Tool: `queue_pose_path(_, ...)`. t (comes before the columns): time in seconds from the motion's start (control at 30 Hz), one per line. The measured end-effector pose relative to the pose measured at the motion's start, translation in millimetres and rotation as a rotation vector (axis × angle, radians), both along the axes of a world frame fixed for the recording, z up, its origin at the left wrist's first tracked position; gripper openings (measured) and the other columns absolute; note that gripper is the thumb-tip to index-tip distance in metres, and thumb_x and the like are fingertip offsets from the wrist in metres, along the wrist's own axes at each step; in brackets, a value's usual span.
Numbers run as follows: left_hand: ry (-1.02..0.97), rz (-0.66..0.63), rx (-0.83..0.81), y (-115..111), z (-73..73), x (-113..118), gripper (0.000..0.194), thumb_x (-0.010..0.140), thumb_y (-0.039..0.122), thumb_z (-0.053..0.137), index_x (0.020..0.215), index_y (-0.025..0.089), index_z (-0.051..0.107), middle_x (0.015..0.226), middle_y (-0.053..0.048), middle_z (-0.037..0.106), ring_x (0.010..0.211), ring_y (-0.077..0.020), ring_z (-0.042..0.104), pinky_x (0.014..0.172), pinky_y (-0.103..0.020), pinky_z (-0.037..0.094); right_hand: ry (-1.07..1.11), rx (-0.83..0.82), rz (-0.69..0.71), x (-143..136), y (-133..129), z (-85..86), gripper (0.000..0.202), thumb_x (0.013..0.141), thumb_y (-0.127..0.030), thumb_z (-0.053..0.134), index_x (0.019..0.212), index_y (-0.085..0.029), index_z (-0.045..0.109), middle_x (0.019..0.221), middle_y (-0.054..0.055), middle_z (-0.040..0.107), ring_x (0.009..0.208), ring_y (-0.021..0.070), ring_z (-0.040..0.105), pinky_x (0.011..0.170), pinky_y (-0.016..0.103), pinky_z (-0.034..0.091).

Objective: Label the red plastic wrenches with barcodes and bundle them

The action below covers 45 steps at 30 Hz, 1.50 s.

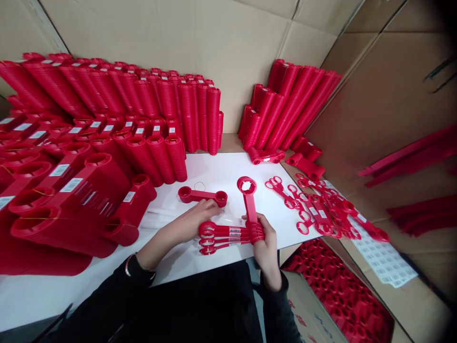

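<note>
My right hand [266,236] is closed around the near ends of several flat red plastic double-ring pieces. Some of these fanned pieces [228,233] point left and carry white barcode labels. Another red piece [250,205] in the same grip points away from me, its ring upright at the top. My left hand [204,213] reaches over the table, fingers bent, their tips mostly hidden from view. Just beyond its fingers lies a short stack of red double-ring pieces [203,195]; whether they touch is unclear. Clear plastic film [232,220] shows between the hands.
Tall red stacks [167,100] line the back left, with banded, labelled bundles [103,178] before them. More stacks [285,102] lean at the back right. Loose red pieces [314,212] and label sheets [380,257] lie right. Below is a filled carton [310,300]. A thin band [200,185] lies mid-table.
</note>
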<state>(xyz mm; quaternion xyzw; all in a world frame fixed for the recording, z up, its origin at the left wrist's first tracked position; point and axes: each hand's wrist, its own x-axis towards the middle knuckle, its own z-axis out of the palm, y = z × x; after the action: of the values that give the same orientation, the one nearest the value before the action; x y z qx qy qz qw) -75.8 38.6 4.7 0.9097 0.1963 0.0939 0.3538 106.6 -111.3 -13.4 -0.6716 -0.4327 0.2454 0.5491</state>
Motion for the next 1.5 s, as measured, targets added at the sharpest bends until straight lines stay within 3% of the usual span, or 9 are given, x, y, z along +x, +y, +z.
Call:
queue_pose_path(0.1, 0.035, -0.104, 0.015, 0, -3.2, 6, 0.029, 0.086, 0.018, 0.054, 0.114, 0.023, 0.062, 0.119, -0.007, 0.059, 0.11, -0.025, 0.052, 0.093, -0.036, 0.042, -0.011, -0.022, -0.035, 6, -6, -4.1, 0.03, 0.08, -0.017, 0.048, 0.106, -0.016, 0.064, 0.096, 0.006, 0.071, 0.083, 0.0202, 0.064, 0.072, 0.028, 0.049)
queue_pose_path(0.27, 0.042, -0.151, -0.004, 6, 0.3, 22, 0.016, 0.087, 0.016, 0.05, 0.086, 0.017, 0.066, 0.098, -0.007, 0.062, 0.087, -0.0201, 0.059, 0.077, -0.031, 0.046, -0.033, -0.069, -0.027, 13, -16, -10.7, 0.037, 0.072, -0.011, 0.044, 0.103, -0.015, 0.065, 0.093, 0.006, 0.072, 0.085, 0.0213, 0.065, 0.073, 0.029, 0.05)
queue_pose_path(0.4, 0.044, -0.206, -0.019, 13, 8.9, 43, 0.02, 0.092, 0.023, 0.047, 0.087, 0.018, 0.066, 0.089, -0.004, 0.067, 0.081, -0.0181, 0.062, 0.073, -0.029, 0.046, -0.04, -0.109, -0.016, 15, -20, -11.7, 0.039, 0.071, -0.01, 0.043, 0.103, -0.016, 0.064, 0.093, 0.006, 0.072, 0.086, 0.0216, 0.065, 0.073, 0.028, 0.049)
queue_pose_path(0.5, 0.069, -0.211, 0.004, 11, 11.3, 61, 0.02, 0.091, 0.022, 0.049, 0.089, 0.019, 0.069, 0.091, -0.005, 0.071, 0.083, -0.0201, 0.064, 0.076, -0.03, 0.045, -0.07, -0.124, 0.01, 14, -21, -10.2, 0.037, 0.074, -0.011, 0.044, 0.105, -0.016, 0.064, 0.09, 0.005, 0.071, 0.083, 0.0206, 0.064, 0.074, 0.028, 0.049)
queue_pose_path(0.67, 0.122, -0.182, 0.057, 2, 7.2, 78, 0.017, 0.08, 0.01, 0.054, 0.073, 0.018, 0.067, 0.083, -0.008, 0.07, 0.075, -0.0214, 0.062, 0.068, -0.031, 0.044, -0.078, -0.104, 0.029, 13, -21, -8.1, 0.035, 0.075, -0.01, 0.044, 0.105, -0.017, 0.062, 0.085, 0.003, 0.069, 0.075, 0.0185, 0.061, 0.074, 0.028, 0.049)
queue_pose_path(1.03, 0.124, -0.143, 0.047, -7, 10.2, 78, 0.017, 0.077, 0.008, 0.051, 0.065, 0.018, 0.057, 0.073, -0.005, 0.065, 0.063, -0.0165, 0.056, 0.056, -0.029, 0.039, -0.076, -0.102, 0.014, 13, -21, -11.1, 0.035, 0.077, -0.01, 0.044, 0.105, -0.016, 0.063, 0.086, 0.004, 0.07, 0.082, 0.0201, 0.063, 0.073, 0.027, 0.047)
queue_pose_path(1.27, 0.091, -0.121, 0.035, -12, 6.4, 77, 0.012, 0.078, 0.013, 0.053, 0.069, 0.018, 0.058, 0.074, -0.005, 0.065, 0.067, -0.018, 0.058, 0.059, -0.029, 0.039, -0.083, -0.104, 0.005, 13, -21, -12.3, 0.032, 0.079, -0.012, 0.045, 0.105, -0.016, 0.063, 0.085, 0.004, 0.07, 0.08, 0.0195, 0.062, 0.071, 0.027, 0.047)
queue_pose_path(1.4, 0.031, -0.079, 0.033, -14, 18.2, 65, 0.011, 0.083, 0.018, 0.051, 0.074, 0.019, 0.058, 0.079, -0.003, 0.064, 0.068, -0.0164, 0.056, 0.06, -0.029, 0.038, -0.067, -0.114, -0.006, 13, -21, -11.3, 0.031, 0.081, -0.015, 0.045, 0.106, -0.016, 0.063, 0.087, 0.005, 0.07, 0.079, 0.0196, 0.062, 0.072, 0.028, 0.048)
queue_pose_path(1.5, -0.054, -0.028, -0.062, -14, 31.5, 51, 0.011, 0.087, 0.023, 0.051, 0.077, 0.02, 0.057, 0.078, 0.0, 0.063, 0.066, -0.0143, 0.054, 0.061, -0.027, 0.038, -0.065, -0.137, -0.011, 12, -17, -8.4, 0.032, 0.08, -0.013, 0.043, 0.105, -0.016, 0.063, 0.087, 0.005, 0.07, 0.079, 0.02, 0.063, 0.073, 0.028, 0.048)
